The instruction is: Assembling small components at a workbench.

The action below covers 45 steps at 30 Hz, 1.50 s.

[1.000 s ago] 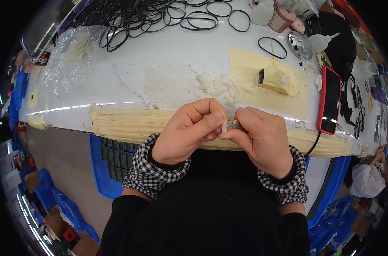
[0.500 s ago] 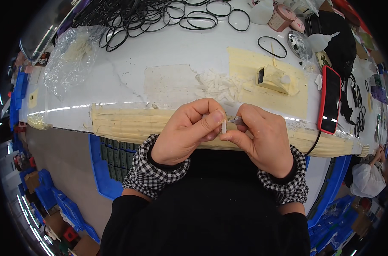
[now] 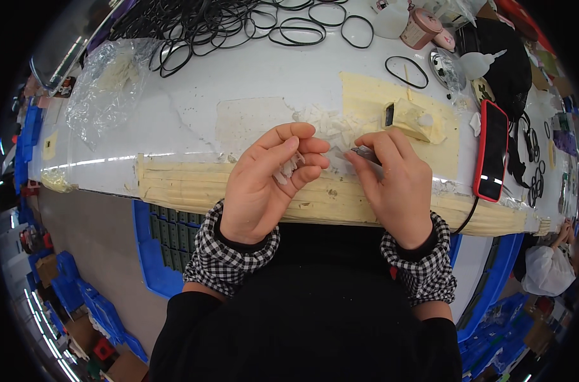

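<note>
Several small white translucent pieces lie in the palm of my left hand, under its loosely curled fingers. My right hand pinches a small grey metal blade between thumb and fingers; most of it is hidden. The two hands are apart, above the table's near edge. Just beyond them lies a pile of similar white slivers. To the right of the pile, a yellow-taped block with a dark opening rests on a yellow sheet.
Black rubber belts heap at the back, with a loose one nearer. A clear plastic bag lies left. A red-cased phone with a cable stands right. Yellow tape covers the table edge; blue crates sit below.
The hands have drawn apart. My left hand has turned its palm up and its fingers have loosened, showing the white pieces. My right hand, still with the blade, has shifted slightly up.
</note>
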Tool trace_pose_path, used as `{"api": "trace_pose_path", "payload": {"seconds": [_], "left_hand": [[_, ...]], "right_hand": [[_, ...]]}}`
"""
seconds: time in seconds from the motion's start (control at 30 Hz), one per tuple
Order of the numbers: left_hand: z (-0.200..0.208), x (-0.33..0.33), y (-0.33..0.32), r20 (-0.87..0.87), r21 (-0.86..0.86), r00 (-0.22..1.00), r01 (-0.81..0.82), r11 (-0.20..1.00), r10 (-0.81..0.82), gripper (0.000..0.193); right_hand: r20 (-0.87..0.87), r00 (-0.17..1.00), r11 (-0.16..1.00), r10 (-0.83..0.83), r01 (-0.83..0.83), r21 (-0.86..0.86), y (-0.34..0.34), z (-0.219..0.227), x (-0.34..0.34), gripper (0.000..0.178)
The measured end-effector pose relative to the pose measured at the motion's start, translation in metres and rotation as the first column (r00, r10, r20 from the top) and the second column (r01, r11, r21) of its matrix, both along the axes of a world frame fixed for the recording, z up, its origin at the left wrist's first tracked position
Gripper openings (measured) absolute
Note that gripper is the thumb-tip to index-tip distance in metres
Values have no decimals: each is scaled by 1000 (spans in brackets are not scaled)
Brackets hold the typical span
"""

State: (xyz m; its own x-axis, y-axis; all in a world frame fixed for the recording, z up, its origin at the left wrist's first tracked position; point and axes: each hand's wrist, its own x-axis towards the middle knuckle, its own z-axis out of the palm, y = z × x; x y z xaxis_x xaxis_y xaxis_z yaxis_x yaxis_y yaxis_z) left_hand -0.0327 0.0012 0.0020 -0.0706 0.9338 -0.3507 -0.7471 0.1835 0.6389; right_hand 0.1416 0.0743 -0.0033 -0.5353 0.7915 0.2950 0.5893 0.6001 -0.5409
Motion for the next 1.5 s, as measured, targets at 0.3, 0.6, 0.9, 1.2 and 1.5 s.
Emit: {"api": "trace_pose_path", "payload": {"seconds": [0.3,0.6,0.9,1.2,1.5], "left_hand": [[-6,-2,-2,-10,31,1000,23,999,-23,25],[-8,15,0,149,108,966,198,974,-213,15],[-11,5,2,163,118,933,303,946,-319,18],[-6,8,0,42,70,944,325,943,-328,21],[-2,5,-2,-20,61,947,321,945,-320,21]], "right_hand": [[-49,999,1000,9,-8,22,3,-4,1,16],[-407,899,987,159,-155,43,-13,22,-8,14],[-209,945,964,253,-263,-23,-6,22,-2,31],[-60,967,961,248,-253,-109,-10,19,1,38],[9,964,962,265,-263,-74,-11,21,2,32]]}}
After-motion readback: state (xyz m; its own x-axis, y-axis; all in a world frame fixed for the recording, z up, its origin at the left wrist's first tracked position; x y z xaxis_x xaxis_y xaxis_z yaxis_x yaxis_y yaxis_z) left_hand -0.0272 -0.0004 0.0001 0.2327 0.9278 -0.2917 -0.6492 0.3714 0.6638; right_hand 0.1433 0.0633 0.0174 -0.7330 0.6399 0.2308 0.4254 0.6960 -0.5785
